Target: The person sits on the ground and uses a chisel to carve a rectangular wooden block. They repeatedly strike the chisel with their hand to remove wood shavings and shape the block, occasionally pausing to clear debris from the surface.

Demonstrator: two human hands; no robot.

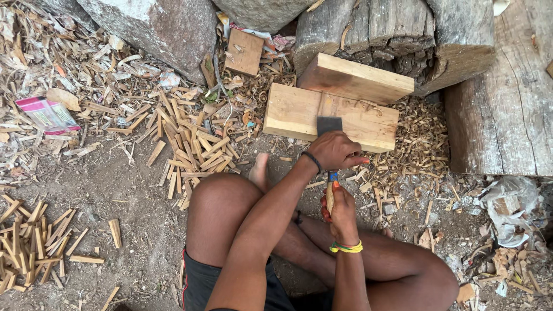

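I sit cross-legged on the dirt in front of a pale wooden block (291, 112). A second pale block (354, 78) rests across its far edge. A wide flat chisel (329, 125) has its dark blade pressed on the near block's top face. My left hand (337, 151), with a black band at the wrist, grips the chisel just behind the blade. My right hand (341, 210), wearing a yellow-green bracelet, is closed around the chisel's wooden handle, closer to my body.
Grey rocks (167, 29) and old logs (495, 98) stand behind and to the right. Heaps of split wood sticks (190, 144) lie at left, curled shavings (420, 144) at right. A pink packet (46, 113) and a crumpled plastic bag (510, 207) lie on the dirt.
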